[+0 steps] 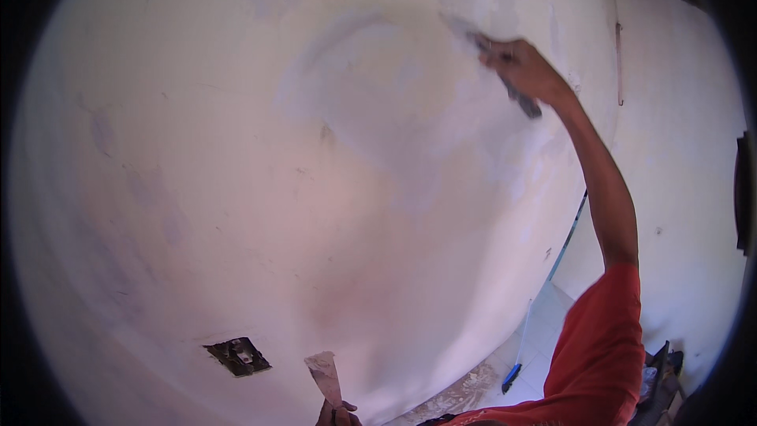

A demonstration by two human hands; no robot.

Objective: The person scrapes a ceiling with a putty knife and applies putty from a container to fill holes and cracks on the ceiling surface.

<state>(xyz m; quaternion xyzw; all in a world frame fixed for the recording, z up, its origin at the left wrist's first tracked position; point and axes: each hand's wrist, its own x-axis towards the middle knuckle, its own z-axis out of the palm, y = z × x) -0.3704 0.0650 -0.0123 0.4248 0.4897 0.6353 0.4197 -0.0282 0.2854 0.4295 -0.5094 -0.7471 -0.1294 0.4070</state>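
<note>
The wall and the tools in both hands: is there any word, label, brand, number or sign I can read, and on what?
None can be read.
Wall: patches and marks, no lettering.
Scraper in the left hand: no readable text.
Dark-handled tool in the right hand: blurred, so any small marking is unreadable.

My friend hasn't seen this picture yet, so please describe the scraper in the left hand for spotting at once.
On the big pale wall, find the dark four-sided opening near the bottom. Right of it, at the picture's lower edge, the left hand holds the scraper. Its flared, smeared blade points up, unlike the blurred, dark-handled tool raised in the right hand.
</note>
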